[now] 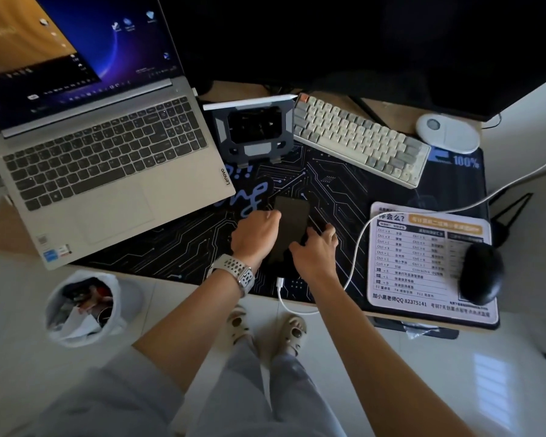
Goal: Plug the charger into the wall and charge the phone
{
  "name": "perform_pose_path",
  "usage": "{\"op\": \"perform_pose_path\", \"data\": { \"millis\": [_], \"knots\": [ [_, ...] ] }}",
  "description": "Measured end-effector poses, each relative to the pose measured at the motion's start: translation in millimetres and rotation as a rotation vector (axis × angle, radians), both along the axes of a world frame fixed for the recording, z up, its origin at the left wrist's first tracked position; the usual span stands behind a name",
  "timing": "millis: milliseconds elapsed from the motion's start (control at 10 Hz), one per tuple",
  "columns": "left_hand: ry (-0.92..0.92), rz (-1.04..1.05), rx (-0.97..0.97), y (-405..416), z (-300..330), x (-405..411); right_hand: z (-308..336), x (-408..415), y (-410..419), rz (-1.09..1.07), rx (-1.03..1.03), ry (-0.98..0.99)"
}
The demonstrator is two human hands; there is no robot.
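Both hands reach forward from bent arms and meet at the phone (292, 227), which lies dark-screened on the black desk mat (328, 190) near the counter's front edge. The left hand (255, 232), a pale watch band (234, 274) on its wrist, holds the phone's left edge, knuckles up and fingers curled down along that side. The right hand (316, 247) grips the phone's lower right side, fingertips curled onto the right edge and thumb toward the screen. The two hands sit close together, each clamped on the phone.

Just below the phone, the white charging cable (356, 247) ends in its plug (280, 282), lying on the mat apart from the phone; the cable loops past the counter's edge, rises beside the printed mouse pad (423, 263) and runs off to the right. A black mouse (481, 272) rests on that pad. Farther out stand a grey laptop (108, 162), a phone stand (254, 134), a pale keyboard (360, 140) and a white mouse (447, 133).
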State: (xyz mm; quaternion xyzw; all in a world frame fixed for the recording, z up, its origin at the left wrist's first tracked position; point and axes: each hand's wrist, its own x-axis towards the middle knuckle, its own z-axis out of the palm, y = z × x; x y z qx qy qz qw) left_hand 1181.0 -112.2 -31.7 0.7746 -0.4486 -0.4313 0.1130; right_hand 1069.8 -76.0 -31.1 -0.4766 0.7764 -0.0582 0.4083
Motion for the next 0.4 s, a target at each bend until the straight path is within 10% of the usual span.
{"op": "perform_pose_path", "data": {
  "millis": [400],
  "knots": [
    [0.130, 0.005, -0.261, -17.8, 38.6, 10.1, 24.4, -25.9, -9.2, -0.107, -0.093, -0.176]
  ]
}}
